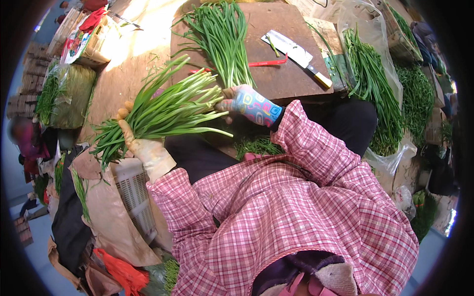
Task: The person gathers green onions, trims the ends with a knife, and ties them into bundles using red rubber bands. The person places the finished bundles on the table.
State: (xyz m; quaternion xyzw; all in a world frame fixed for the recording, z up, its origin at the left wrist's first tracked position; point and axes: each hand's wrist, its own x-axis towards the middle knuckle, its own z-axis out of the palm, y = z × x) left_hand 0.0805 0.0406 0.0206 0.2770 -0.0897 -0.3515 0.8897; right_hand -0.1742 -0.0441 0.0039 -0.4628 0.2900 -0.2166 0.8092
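Note:
A loose bunch of garlic chives (pixel 174 105) lies across my left hand (pixel 144 146), which wears a stained pale glove and grips the leafy part. My right hand (pixel 253 103), in a patterned blue fingerless glove, has its fingertips on the pale stem ends. Just beyond, a second bunch of chives (pixel 224 44) rests on a brown board (pixel 274 18). To its right are a red strip tie (pixel 270 63) and a cleaver (pixel 292 51) with bits of leaf on its blade.
Chives in a clear plastic bag (pixel 374 92) stand at my right. A perforated plastic crate (pixel 135 192) partly covered with brown sheeting is at my left, near a red plastic bag (pixel 122 272). Leaf scraps (pixel 259 146) lie below my hands. Another person (pixel 31 138) is at far left.

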